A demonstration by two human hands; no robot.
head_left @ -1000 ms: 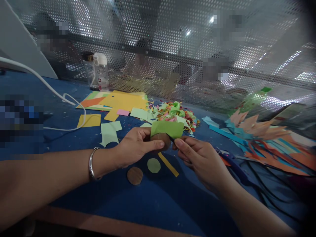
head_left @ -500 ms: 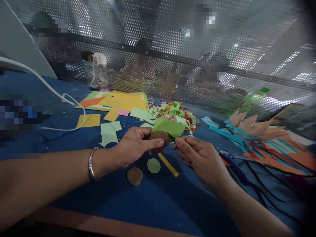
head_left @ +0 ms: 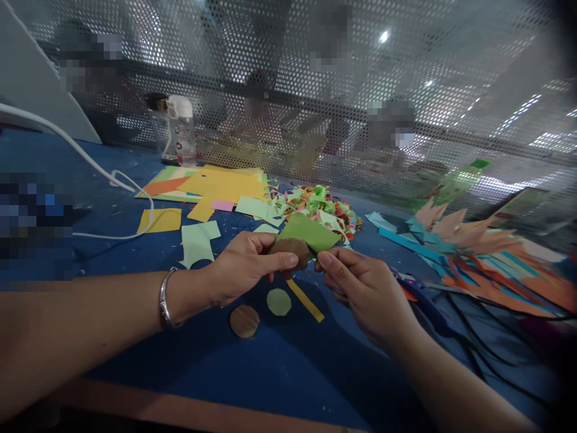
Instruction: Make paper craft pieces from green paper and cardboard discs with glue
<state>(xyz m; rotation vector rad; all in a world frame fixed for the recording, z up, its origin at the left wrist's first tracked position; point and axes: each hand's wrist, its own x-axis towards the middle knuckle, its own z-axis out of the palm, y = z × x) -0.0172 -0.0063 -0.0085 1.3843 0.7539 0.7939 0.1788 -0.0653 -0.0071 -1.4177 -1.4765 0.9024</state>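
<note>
Our left hand [head_left: 238, 270] pinches a brown disc [head_left: 291, 249] just above the blue counter [head_left: 279, 367]; our right hand [head_left: 365, 294] pinches the green paper [head_left: 313, 231] backing it, seemingly to hold the two flush. A second brown disc [head_left: 244, 320], a pale green circle [head_left: 279, 301] and a yellow strip [head_left: 306, 299] lie beneath.

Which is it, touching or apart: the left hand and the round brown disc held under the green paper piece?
Touching. The head view shows the thumb of the left hand lying across the round brown disc, with no gap, below the green paper piece.
</note>
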